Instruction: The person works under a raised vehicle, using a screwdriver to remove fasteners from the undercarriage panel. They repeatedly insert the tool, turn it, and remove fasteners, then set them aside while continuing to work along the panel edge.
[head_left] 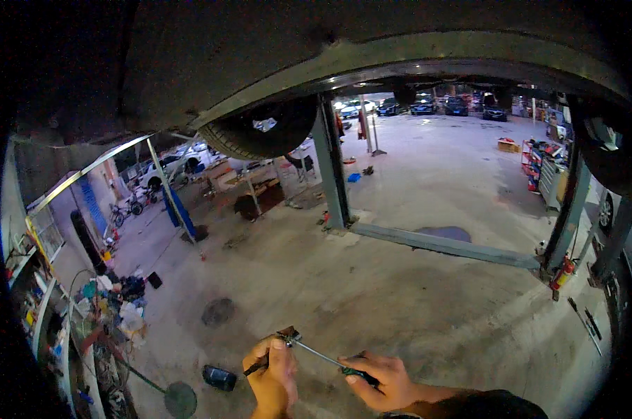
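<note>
My right hand [380, 380] grips the dark green handle of a screwdriver [326, 359] whose thin metal shaft runs up and left. The shaft's tip meets a small dark part [288, 336] pinched in the fingers of my left hand [272, 377]. A thin dark rod or cable sticks out to the left below that hand. Both hands are low in the head view, above the concrete floor. Overhead hangs the dark underside of a raised car [260, 49] with a tyre [260, 129].
Grey lift posts [332, 167] [566, 216] and a floor beam [445, 244] stand ahead. A dark canister [220, 378] and a round lid [180, 399] lie on the floor at left. Cluttered shelves and bags [113, 307] line the left wall; parked cars [422, 105] stand far off.
</note>
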Available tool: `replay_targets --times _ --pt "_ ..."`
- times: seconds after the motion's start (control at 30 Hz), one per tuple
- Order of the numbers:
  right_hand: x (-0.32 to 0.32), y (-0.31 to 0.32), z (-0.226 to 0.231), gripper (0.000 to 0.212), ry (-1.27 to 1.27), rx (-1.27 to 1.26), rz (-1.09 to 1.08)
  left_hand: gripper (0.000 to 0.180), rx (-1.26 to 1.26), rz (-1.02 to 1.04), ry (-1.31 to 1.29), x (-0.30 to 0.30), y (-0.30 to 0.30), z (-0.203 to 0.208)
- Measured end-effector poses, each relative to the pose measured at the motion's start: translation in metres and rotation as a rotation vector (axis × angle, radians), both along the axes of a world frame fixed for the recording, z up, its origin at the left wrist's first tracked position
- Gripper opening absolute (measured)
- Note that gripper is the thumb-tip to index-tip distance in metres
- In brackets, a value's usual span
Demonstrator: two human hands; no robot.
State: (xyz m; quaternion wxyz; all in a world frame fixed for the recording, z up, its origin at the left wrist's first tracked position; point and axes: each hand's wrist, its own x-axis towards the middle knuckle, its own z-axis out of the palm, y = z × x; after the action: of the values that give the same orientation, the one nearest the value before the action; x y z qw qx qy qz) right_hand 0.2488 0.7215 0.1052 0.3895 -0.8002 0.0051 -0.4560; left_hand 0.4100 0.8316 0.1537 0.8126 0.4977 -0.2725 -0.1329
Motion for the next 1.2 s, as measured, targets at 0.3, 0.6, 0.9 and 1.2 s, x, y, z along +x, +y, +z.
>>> replay_targets --times 0.3,0.6,0.9,1.2 --pt "-0.012 0.0 0.011 0.026 -0.068 0.0 -0.109 0.029 -0.074 -0.165 -0.088 -0.006 -0.018 0.007" --pt "-0.013 -0.023 0.008 0.034 -0.118 0.017 -0.072 0.026 -0.052 -0.193 -0.113 -0.016 -0.039 0.025" --pt "-0.007 -0.058 0.013 0.032 -0.177 0.026 -0.058 0.027 -0.072 -0.201 -0.088 -0.006 -0.075 0.034" --pt "-0.013 -0.089 0.083 0.034 -0.247 -0.213 -0.052 0.025 -0.051 0.118 -0.814 0.044 -0.113 0.119"
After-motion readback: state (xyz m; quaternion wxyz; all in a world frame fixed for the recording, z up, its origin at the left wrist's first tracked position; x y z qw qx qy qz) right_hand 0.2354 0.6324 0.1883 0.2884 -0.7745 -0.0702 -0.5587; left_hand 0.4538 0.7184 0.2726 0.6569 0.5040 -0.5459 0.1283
